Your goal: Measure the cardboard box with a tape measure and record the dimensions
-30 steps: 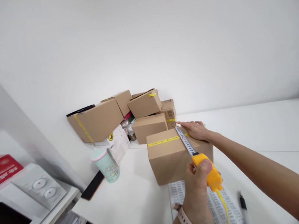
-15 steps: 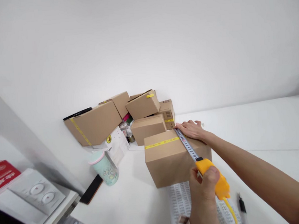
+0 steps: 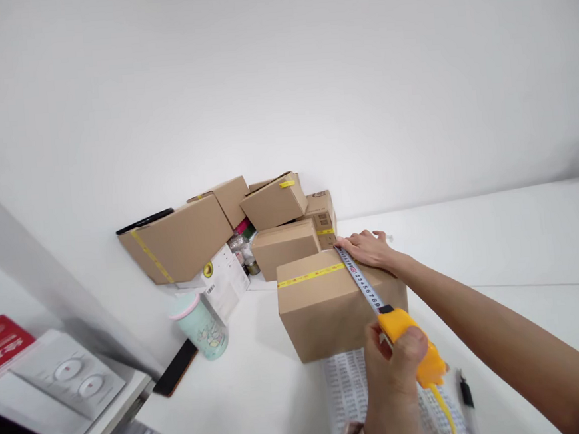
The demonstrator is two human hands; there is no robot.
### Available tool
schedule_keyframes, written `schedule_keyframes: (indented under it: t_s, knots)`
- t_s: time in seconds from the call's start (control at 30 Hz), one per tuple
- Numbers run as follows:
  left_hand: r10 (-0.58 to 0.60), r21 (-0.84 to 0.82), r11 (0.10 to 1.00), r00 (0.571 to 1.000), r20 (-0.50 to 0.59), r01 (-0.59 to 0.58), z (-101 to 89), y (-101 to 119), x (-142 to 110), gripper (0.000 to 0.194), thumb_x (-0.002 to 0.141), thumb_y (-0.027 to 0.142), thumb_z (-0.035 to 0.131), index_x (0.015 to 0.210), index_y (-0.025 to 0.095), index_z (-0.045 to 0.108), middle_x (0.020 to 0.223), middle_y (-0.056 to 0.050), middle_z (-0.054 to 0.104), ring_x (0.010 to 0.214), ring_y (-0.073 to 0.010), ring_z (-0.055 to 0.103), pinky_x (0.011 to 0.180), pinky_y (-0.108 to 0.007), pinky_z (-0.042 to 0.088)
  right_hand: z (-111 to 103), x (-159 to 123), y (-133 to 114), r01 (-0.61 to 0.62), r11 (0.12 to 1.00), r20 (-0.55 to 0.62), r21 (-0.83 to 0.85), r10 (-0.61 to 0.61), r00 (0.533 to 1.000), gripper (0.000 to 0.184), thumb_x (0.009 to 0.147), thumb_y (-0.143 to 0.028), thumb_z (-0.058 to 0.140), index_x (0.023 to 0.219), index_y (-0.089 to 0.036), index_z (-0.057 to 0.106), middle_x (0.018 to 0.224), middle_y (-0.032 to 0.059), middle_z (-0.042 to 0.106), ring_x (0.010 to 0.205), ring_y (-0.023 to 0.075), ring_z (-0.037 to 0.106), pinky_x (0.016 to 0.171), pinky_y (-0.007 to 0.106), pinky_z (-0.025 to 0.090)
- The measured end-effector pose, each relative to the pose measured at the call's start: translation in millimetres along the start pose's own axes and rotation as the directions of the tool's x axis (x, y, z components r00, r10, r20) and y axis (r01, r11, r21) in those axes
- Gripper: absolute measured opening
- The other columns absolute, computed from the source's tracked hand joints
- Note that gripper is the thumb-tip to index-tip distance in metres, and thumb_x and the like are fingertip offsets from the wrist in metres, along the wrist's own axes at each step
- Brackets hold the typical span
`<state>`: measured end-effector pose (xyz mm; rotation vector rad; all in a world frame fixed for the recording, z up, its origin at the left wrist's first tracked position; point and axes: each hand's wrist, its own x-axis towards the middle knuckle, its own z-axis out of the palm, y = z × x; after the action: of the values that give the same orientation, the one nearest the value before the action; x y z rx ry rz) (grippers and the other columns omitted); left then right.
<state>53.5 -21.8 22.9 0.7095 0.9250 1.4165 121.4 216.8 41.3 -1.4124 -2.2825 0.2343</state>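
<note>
A taped cardboard box [image 3: 323,335] stands on the table in front of me. Across its top, front to back, lies the pulled-out blade of a yellow tape measure [image 3: 418,350], its numbers facing up. My left hand [image 3: 392,376] is closed around the case at the box's near edge, thumb on top. At the far edge, my right hand [image 3: 369,247] rests on the box top, with its fingertips holding the blade's end; the tip itself is hidden under them. Printed paper [image 3: 345,386] lies partly below the left hand, a pen [image 3: 465,390] to its right.
Several cardboard boxes [image 3: 181,239] are piled against the wall behind, with small jars and a white printed sheet [image 3: 226,282] among them. A mint tumbler [image 3: 200,327] and a dark flat case [image 3: 176,368] are on the left. Beyond the table edge is a white appliance [image 3: 69,375].
Slightly more of the blade shows out of the case now. Both hands keep their places on the box and tape measure. The whole view has shifted a little.
</note>
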Motion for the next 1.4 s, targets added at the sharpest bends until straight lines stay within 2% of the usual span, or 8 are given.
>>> schedule_keyframes:
  t_s: [0.13,0.23,0.47,0.67,0.87,1.0,1.1,1.4]
  knots:
    - [-0.064,0.094,0.994,0.992,0.111,0.054,-10.1,8.7,-3.3,0.061,0.068,0.057,0.080,0.108,0.018,0.056,0.091,-0.004,0.062,0.070,-0.0171,0.062,0.069,-0.032,0.051,-14.8,-6.4,-5.4,-0.024,0.991,-0.082,0.133,0.035,0.996,0.053,0.098,-0.057,0.032,0.108,-0.027,0.074,0.107,0.0094,0.075,0.118,0.0357,0.057,0.109,0.062,0.027]
    - [-0.092,0.205,0.978,0.972,0.214,0.047,-27.3,14.0,-7.5,0.070,0.058,0.049,0.088,0.113,0.019,0.056,0.094,-0.004,0.061,0.077,-0.0169,0.058,0.069,-0.030,0.050,-42.1,-20.3,-6.4,-0.010,0.949,-0.208,0.314,0.079,0.975,0.046,0.095,-0.054,0.046,0.123,-0.024,0.066,0.109,0.0097,0.073,0.104,0.0284,0.064,0.096,0.047,0.046]
    - [0.001,0.524,0.837,0.958,0.287,-0.158,-71.2,27.6,-10.1,0.106,0.054,0.022,0.088,0.143,0.026,0.030,0.113,-0.006,0.061,0.093,-0.0203,0.058,0.089,-0.038,0.048,-58.8,-107.1,-26.4,0.060,0.583,-0.190,0.810,0.165,0.968,0.044,0.069,-0.055,0.082,0.098,-0.024,0.073,0.079,0.0045,0.075,0.077,0.0237,0.069,0.070,0.037,0.054]
    - [0.215,0.570,0.734,0.922,0.322,-0.371,-82.6,50.9,4.7,0.072,0.064,0.026,0.085,0.123,0.024,0.044,0.119,-0.009,0.062,0.096,-0.0213,0.063,0.082,-0.034,0.049,-17.9,-180.1,-50.2,0.100,0.819,-0.213,0.565,0.027,0.977,0.031,0.092,-0.052,0.059,0.097,-0.026,0.074,0.081,0.0040,0.076,0.074,0.0232,0.071,0.068,0.036,0.054]
    - [0.734,0.531,0.538,0.673,0.087,-0.655,-113.4,96.4,66.9,0.076,0.058,0.025,0.089,0.120,0.024,0.046,0.123,-0.007,0.061,0.111,-0.0214,0.061,0.095,-0.032,0.045,4.7,-181.9,5.1,-0.176,0.770,-0.299,0.613,0.433,0.850,0.031,0.091,-0.049,0.057,0.103,-0.025,0.072,0.100,0.0075,0.077,0.093,0.0268,0.070,0.078,0.040,0.055]
    - [0.578,0.228,0.815,0.775,-0.257,-0.532,-146.1,106.6,100.3,0.058,0.061,0.034,0.085,0.108,0.023,0.053,0.106,-0.002,0.067,0.096,-0.0170,0.066,0.081,-0.027,0.049,23.5,-164.0,35.4,-0.377,0.541,-0.041,0.752,0.608,0.793,0.053,0.092,-0.062,0.049,0.121,-0.023,0.067,0.131,0.0138,0.067,0.122,0.0326,0.061,0.097,0.049,0.052]
    - [0.436,0.142,0.900,0.849,-0.298,-0.412,-162.6,102.9,110.6,0.042,0.067,0.043,0.078,0.096,0.020,0.057,0.088,-0.002,0.068,0.079,-0.0172,0.068,0.069,-0.028,0.051,23.6,-140.6,34.5,-0.457,0.440,0.109,0.773,0.617,0.779,0.071,0.090,-0.075,0.037,0.132,-0.023,0.062,0.145,0.0154,0.057,0.132,0.0346,0.054,0.107,0.053,0.045]
    - [0.395,0.066,0.919,0.896,-0.203,-0.389,-165.0,96.6,115.1,0.031,0.071,0.038,0.077,0.091,0.017,0.065,0.083,-0.001,0.071,0.076,-0.0147,0.068,0.072,-0.025,0.051,10.1,-122.9,3.0,-0.200,0.580,-0.003,0.790,0.330,0.944,0.047,0.086,-0.059,0.063,0.119,-0.025,0.066,0.133,0.0129,0.066,0.125,0.0376,0.059,0.104,0.055,0.049]
